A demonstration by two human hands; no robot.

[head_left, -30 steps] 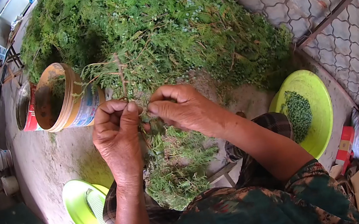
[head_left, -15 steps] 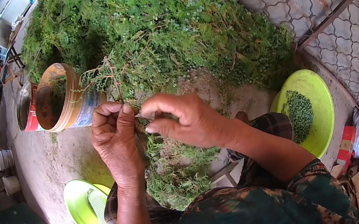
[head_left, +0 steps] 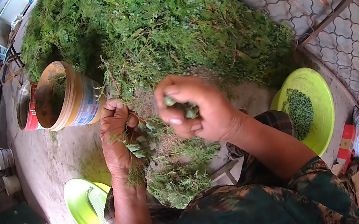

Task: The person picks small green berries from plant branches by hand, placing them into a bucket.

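My left hand (head_left: 115,134) is closed around a sprig of cypress (head_left: 138,152), which sticks out above the fingers and hangs down over the wrist with pale green cones on it. Just to its right, my right hand (head_left: 207,107) curls around several small green cones (head_left: 191,111) visible between thumb and fingers. The two hands are apart. A large heap of cypress branches (head_left: 166,29) lies beyond them. To the right, a yellow-green basin (head_left: 323,108) holds a mound of green cones (head_left: 301,114).
Two tilted buckets, one an orange bucket (head_left: 74,93), stand left of the heap. Another lime basin (head_left: 76,208) with a ridged part sits by my left leg. Stripped-looking sprigs (head_left: 184,172) lie between my legs. A red box (head_left: 346,144) and bags are at right.
My right hand has drawn away from the left, to the right, and cones now show in its grip. The sprig in my left hand has turned, its lower foliage now over the wrist.
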